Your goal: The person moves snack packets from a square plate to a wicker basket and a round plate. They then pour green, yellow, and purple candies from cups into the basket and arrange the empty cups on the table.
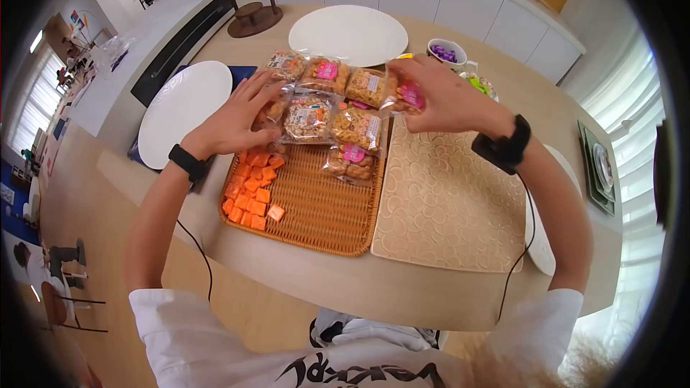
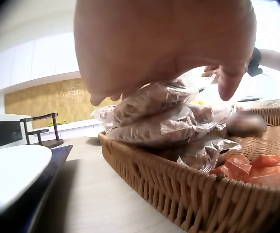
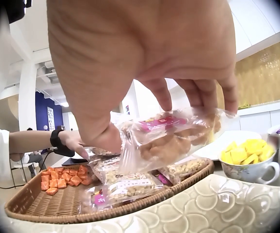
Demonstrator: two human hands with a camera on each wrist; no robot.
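Observation:
A wicker tray (image 1: 316,215) holds several clear snack packets (image 1: 338,108) at its far end and a pile of orange wrapped candies (image 1: 251,194) at its left. My left hand (image 1: 262,100) rests with spread fingers on the leftmost packets; in the left wrist view it (image 2: 164,63) hovers over the packets (image 2: 154,121). My right hand (image 1: 413,90) pinches one packet with a pink label (image 1: 402,95) above the tray's far right corner. The right wrist view shows that packet (image 3: 174,138) hanging between thumb and fingers (image 3: 205,94).
A beige embossed mat (image 1: 445,201) lies right of the tray. White plates sit at the left (image 1: 183,111) and far middle (image 1: 348,32). Two cups, one with purple pieces (image 1: 445,50) and one with yellow pieces (image 3: 249,158), stand behind my right hand. The table edge runs near me.

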